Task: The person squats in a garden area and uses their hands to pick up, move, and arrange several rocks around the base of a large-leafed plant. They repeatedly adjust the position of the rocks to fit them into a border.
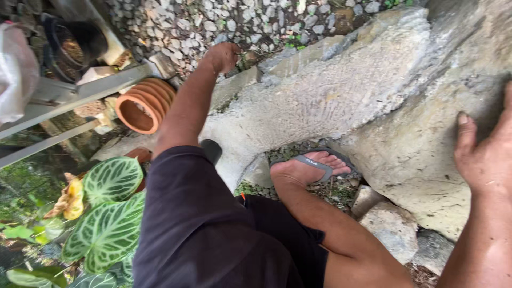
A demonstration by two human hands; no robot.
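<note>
Head view: right hand [488,154] flat against rock slab [421,144].

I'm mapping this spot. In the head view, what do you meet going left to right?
White bag → veined leaves → stacked clay pots → left hand → sandalled foot → big rock → right hand.

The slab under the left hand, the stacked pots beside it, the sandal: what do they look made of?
The slab looks like rough cast concrete: grey, gritty, ridged and chipped; the left hand presses its far edge. The stacked pots look like unglazed terracotta: matt orange-brown with thick rims. The sandal seems rubber or foam with a grey strap, though that is uncertain.
</note>
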